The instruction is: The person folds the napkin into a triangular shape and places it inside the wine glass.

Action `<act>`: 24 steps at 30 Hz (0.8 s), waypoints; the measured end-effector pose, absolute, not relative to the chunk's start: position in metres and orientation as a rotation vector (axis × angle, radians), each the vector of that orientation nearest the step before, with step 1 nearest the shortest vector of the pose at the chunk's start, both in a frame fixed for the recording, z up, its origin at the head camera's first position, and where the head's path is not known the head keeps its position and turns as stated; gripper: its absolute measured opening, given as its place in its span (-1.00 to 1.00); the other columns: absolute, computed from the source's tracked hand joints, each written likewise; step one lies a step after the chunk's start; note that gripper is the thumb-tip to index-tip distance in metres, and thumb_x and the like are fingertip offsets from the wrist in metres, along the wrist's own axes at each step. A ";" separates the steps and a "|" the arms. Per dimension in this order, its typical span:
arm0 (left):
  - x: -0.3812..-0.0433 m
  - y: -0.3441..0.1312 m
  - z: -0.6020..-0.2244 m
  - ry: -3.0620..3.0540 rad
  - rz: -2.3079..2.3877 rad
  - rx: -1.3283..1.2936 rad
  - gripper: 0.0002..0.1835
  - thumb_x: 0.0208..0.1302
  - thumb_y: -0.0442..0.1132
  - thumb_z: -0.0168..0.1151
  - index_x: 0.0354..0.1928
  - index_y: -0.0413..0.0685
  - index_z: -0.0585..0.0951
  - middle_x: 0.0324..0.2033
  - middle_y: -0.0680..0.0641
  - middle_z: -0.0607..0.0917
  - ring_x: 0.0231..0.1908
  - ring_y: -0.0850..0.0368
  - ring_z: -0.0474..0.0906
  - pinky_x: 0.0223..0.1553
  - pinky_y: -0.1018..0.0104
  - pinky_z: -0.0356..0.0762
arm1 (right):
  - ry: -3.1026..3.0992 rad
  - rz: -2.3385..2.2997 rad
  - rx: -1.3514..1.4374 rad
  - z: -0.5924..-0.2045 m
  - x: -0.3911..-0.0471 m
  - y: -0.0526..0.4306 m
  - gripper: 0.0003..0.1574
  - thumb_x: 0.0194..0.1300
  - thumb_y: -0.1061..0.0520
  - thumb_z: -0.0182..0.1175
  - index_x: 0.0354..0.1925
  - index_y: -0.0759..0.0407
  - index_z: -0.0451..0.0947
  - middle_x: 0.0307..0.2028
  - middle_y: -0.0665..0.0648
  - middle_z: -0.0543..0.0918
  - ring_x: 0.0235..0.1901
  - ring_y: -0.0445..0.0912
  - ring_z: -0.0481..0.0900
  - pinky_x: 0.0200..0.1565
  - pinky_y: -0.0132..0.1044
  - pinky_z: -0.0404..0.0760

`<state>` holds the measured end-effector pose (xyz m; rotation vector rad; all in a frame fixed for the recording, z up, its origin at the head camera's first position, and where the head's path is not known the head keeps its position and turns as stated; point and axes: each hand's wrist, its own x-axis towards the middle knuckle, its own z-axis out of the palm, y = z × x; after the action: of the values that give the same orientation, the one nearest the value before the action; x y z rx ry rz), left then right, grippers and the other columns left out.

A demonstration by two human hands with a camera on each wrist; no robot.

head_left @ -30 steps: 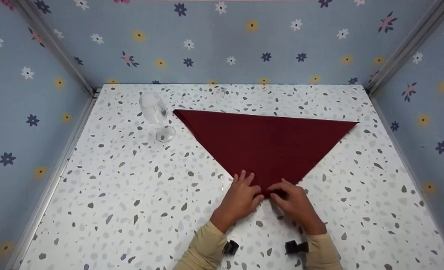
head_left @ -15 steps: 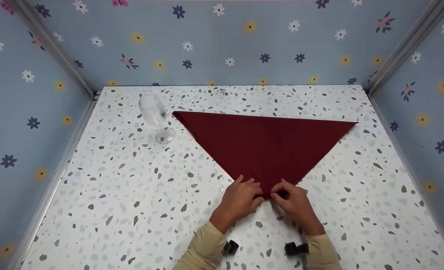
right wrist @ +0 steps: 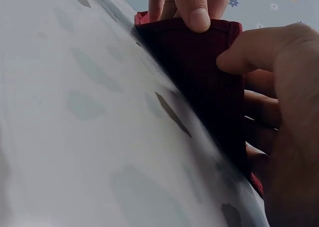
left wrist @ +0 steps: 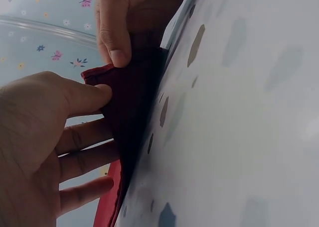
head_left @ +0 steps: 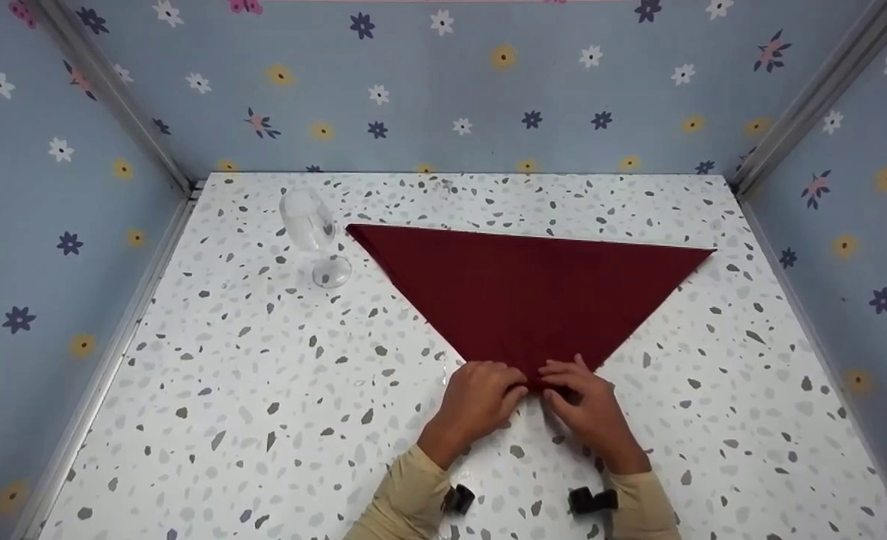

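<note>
A dark red cloth napkin [head_left: 522,300], folded into a triangle, lies on the table with its long edge at the back. Both hands are at its near corner. My left hand [head_left: 473,397] pinches the corner between thumb and fingers; in the left wrist view the thumb of that left hand [left wrist: 45,112] presses the near face. Close beside it, my right hand [head_left: 590,409] pinches the same corner. In the right wrist view the corner of the napkin [right wrist: 199,53] stands lifted off the table between the thumbs and fingers.
A clear stemmed glass [head_left: 308,225] stands left of the napkin's far left corner. The speckled white table [head_left: 263,420] is enclosed by blue flowered panels [head_left: 443,90] at the back and sides. Black wrist mounts [head_left: 592,500] sit by the sleeves.
The left fingers, spread flat on the napkin a second ago, have drawn back and curled at its near corner. The right fingers have shifted slightly. The glass stays put.
</note>
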<state>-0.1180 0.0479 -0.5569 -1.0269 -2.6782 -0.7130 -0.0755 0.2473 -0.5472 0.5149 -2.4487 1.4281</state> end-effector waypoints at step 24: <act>-0.117 0.046 -0.558 -2.701 -0.882 -0.901 -0.74 0.31 -0.08 0.37 0.00 0.11 0.65 -0.39 0.15 0.75 -0.45 0.24 0.65 -0.45 0.32 0.55 | -2.450 1.432 0.399 -0.559 -0.078 0.253 -0.77 0.13 0.54 0.33 -0.24 0.36 0.63 -0.33 0.16 0.71 -0.26 0.04 0.69 0.30 0.06 0.30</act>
<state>-0.1168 0.0462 -0.5585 -0.9013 -2.7012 -0.8818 -0.0778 0.2530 -0.5585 0.3992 -2.4501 1.4318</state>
